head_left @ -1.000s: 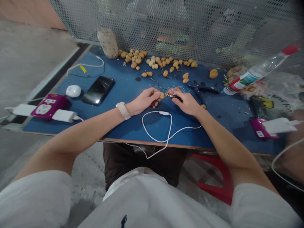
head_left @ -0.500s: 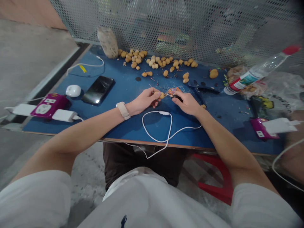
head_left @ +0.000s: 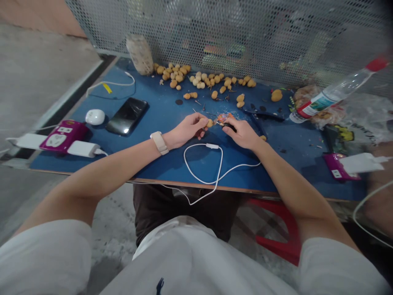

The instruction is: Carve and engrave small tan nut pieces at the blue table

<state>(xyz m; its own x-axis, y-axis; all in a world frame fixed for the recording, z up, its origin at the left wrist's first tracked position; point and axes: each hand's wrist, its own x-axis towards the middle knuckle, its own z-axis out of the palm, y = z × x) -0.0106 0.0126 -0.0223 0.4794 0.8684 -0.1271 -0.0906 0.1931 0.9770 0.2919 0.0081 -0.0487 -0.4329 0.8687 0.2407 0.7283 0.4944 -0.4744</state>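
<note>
My left hand (head_left: 195, 125) pinches a small yellow-brown gourd (head_left: 209, 123) between thumb and fingers, low over the blue tabletop. My right hand (head_left: 241, 132) is closed around a black-handled tool (head_left: 229, 126), its short metal tip at the right end of that gourd. The tip is too small to tell its exact kind. Just behind the right fingers lies an orange, patterned scrap (head_left: 225, 117) with pale crumbs beyond it. Thin metal pieces (head_left: 211, 113) rest on the table beyond the hands.
Several small gourds (head_left: 176, 76) line the table's back edge, beside a cloudy jar (head_left: 139, 55). A phone (head_left: 127, 116), earbud case (head_left: 95, 117) and purple power socket (head_left: 66, 135) lie left. A white cable (head_left: 202, 180) loops in front. A bottle (head_left: 334, 95) leans at right.
</note>
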